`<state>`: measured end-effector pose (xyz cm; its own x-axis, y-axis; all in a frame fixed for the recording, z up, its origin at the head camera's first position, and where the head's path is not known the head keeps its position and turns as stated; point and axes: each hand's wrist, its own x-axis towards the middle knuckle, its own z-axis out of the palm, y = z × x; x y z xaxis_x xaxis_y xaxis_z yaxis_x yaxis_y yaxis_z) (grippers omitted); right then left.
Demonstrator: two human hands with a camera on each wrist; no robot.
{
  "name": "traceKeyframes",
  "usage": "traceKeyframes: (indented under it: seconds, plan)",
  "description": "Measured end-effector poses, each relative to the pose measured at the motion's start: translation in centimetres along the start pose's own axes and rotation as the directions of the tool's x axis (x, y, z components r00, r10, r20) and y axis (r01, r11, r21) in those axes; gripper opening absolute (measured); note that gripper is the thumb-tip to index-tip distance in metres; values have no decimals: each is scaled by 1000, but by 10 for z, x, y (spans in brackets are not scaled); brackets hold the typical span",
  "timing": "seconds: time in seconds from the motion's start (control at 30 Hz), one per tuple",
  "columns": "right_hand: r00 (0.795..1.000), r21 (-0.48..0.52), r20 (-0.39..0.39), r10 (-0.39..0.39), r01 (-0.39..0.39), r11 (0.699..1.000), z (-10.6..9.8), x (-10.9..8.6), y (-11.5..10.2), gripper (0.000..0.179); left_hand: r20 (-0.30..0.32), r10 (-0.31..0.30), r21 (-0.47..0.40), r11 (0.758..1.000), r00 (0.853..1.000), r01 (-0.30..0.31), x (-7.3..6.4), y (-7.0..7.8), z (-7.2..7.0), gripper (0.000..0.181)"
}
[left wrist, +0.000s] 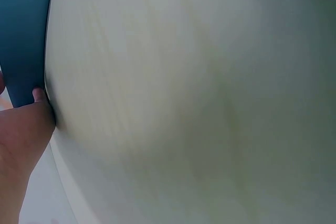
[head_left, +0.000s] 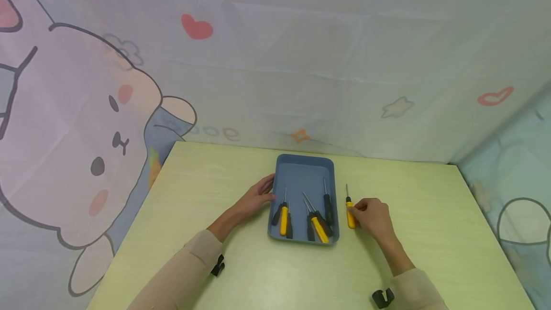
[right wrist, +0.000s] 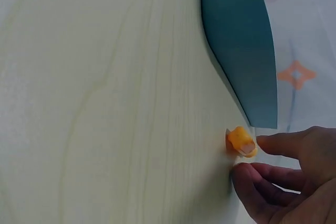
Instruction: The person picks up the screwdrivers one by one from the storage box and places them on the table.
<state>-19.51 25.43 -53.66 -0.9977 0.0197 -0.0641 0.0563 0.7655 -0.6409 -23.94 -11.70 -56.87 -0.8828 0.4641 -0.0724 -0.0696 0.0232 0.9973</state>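
Observation:
A blue-grey tray lies on the table, holding several screwdrivers in two loose groups. A yellow-handled screwdriver is among black-handled ones at its left; at its right, another yellow-handled one lies with more black-handled ones. My left hand rests against the tray's left wall, fingers extended along it; the left wrist view shows a fingertip low on that wall. Just right of the tray, a separate yellow-handled screwdriver lies with its shaft pointing away. My right hand pinches its handle between thumb and fingers.
The pale wood-grain table extends around the tray on all sides. A printed cloth with hearts and a cartoon bunny hangs behind its far edge, and more cloth hangs at the right. Black straps show at both wrists.

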Motion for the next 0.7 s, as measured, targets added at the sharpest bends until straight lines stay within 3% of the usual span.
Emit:
traceKeyframes:
  seconds: [0.17, 0.7]
  plan:
    - [998, -16, -20, -57, 57, 998, -2, 2, 1, 31, -9, 1, 5, 1000, 1000, -1, 1, 0, 0, 72]
    - [973, 131, -95, -210, 221, 966, -4, -2, -20, 42, -4, 11, 0, 1000, 1000, -11, 1, 0, 0, 73]
